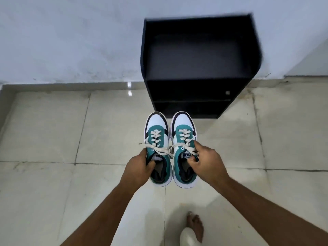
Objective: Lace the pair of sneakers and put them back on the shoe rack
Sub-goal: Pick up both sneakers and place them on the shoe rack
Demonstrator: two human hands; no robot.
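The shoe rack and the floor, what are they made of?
The shoe rack looks like black painted or laminated board: flat, square-edged panels with a dull, matte face. It could be wood or pressed board. The floor looks like polished stone or ceramic tile: big pale squares, thin joint lines, and a shiny glint of reflected light.

- My left hand (140, 165) covers the outer side of the left sneaker (158, 148), and my fingers (150, 164) curl into its collar out of sight.
- My right hand (206, 162) hides the outer edge of the right sneaker (183, 148).
- Both of my forearms run off the bottom edge.
- The shoe rack (198, 68) is blurred along its top right corner, and its lower shelves are too dark to read.
- My foot (195, 226) is partly covered by a pale trouser leg (188, 237).
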